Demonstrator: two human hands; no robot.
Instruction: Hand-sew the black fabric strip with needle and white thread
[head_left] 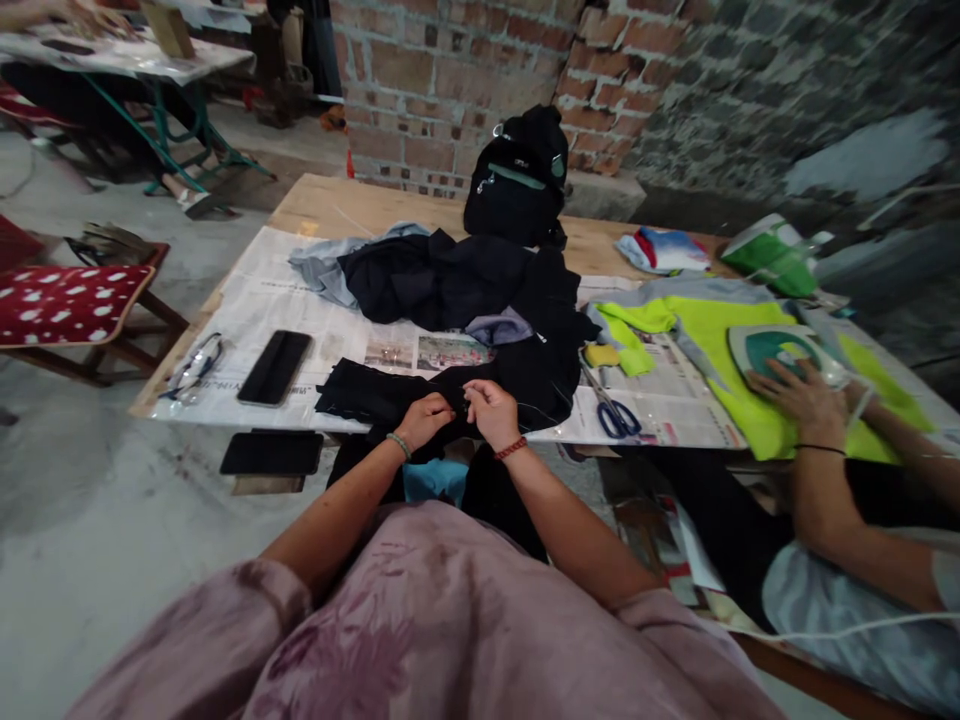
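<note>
- My left grip (424, 421) pinches the black cloth (540, 375) at the near edge of the worktop (311, 200).
- My right grip (493, 413) is pinched together just beside it; I cannot tell on what.
- The scissors (611, 408) lie right of the cloth.

A wooden table (300, 205) crosses mid-frame, spread with newspaper (244, 305); black clothes (551, 300) lie at centre, a phone (275, 368) left, a backpack (514, 185) upper centre.
</note>
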